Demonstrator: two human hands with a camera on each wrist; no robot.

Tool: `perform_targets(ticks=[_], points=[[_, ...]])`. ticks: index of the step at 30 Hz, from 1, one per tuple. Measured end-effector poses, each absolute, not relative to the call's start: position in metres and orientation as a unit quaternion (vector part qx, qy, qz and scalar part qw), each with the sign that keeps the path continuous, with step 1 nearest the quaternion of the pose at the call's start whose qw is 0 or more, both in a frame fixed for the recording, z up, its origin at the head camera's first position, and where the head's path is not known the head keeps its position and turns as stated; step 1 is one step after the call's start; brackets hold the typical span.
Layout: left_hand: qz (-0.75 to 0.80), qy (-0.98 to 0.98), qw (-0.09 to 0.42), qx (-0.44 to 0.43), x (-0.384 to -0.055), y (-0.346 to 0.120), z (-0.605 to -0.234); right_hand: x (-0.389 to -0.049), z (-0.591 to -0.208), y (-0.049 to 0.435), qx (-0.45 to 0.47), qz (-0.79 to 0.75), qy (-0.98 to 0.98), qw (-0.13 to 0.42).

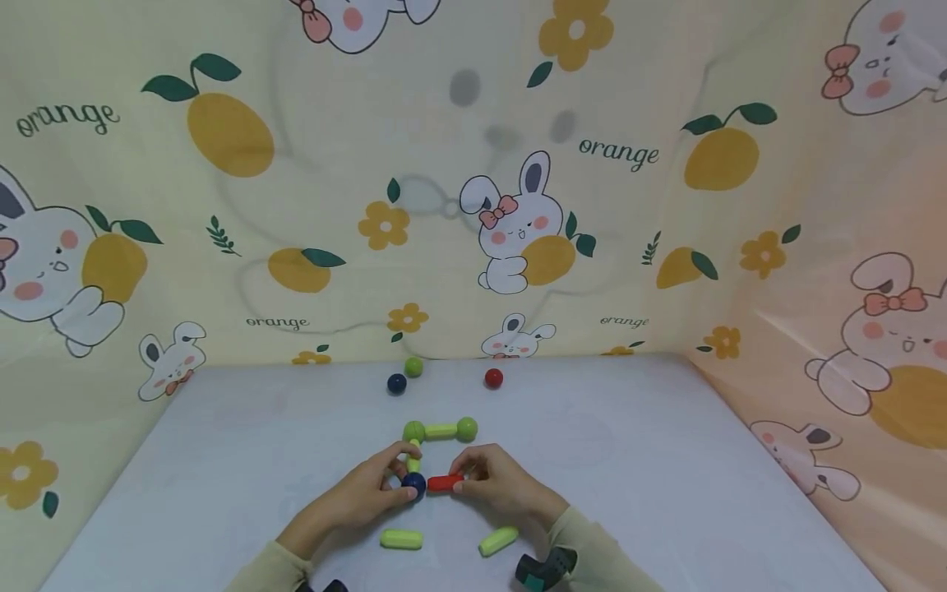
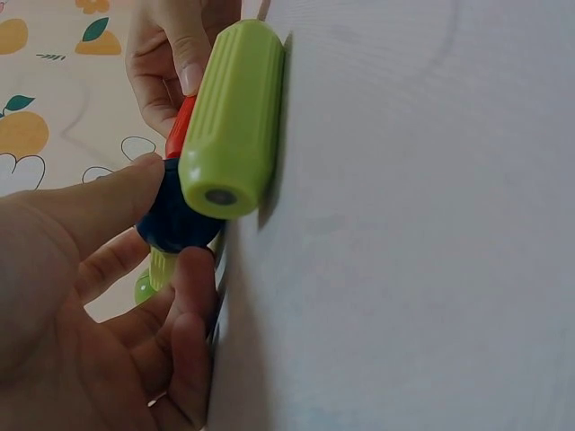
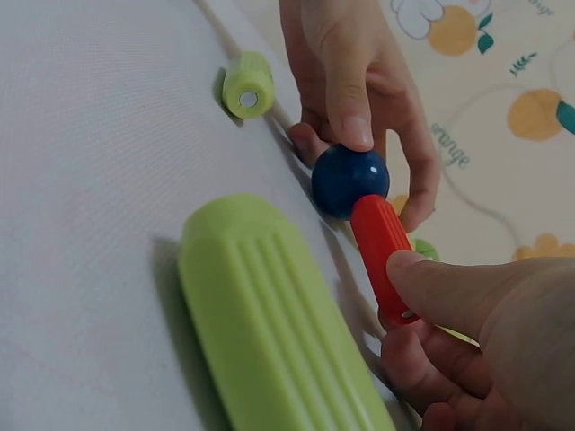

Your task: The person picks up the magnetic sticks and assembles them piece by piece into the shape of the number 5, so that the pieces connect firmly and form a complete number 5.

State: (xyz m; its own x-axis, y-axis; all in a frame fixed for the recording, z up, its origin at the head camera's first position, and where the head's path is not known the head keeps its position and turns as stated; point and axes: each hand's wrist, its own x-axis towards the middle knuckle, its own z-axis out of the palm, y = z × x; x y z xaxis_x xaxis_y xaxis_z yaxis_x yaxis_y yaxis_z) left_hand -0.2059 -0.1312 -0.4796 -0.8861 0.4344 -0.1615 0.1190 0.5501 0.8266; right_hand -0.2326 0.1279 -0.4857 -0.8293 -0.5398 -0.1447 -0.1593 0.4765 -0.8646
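My left hand (image 1: 398, 477) pinches a dark blue ball (image 1: 413, 484) between thumb and fingers on the white table (image 1: 222, 460). With thumb and fingertips, my right hand (image 1: 463, 481) pinches a red stick (image 1: 444, 483) whose end meets that ball. The right wrist view shows the same ball (image 3: 350, 180) touching the red stick (image 3: 382, 251). Behind the ball a short yellow-green stick (image 1: 413, 462) runs up to a green ball (image 1: 413, 431). A second yellow-green stick (image 1: 441, 430) joins it to another green ball (image 1: 467, 428).
Two loose yellow-green sticks (image 1: 401, 539) (image 1: 498, 540) lie near my wrists. At the table's back sit a dark blue ball (image 1: 396, 383), a green ball (image 1: 413, 367) and a red ball (image 1: 493, 378). Printed cloth walls (image 1: 629, 247) close the back and sides.
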Motion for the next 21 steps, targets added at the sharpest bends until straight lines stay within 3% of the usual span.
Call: perform_targets(ticks=[21], points=[[0.449,0.859,0.176,0.170,-0.2079,-0.1322,-0.4807,-0.2323,-0.4864,0.1252,-0.205,-0.465,0.835,0.208]])
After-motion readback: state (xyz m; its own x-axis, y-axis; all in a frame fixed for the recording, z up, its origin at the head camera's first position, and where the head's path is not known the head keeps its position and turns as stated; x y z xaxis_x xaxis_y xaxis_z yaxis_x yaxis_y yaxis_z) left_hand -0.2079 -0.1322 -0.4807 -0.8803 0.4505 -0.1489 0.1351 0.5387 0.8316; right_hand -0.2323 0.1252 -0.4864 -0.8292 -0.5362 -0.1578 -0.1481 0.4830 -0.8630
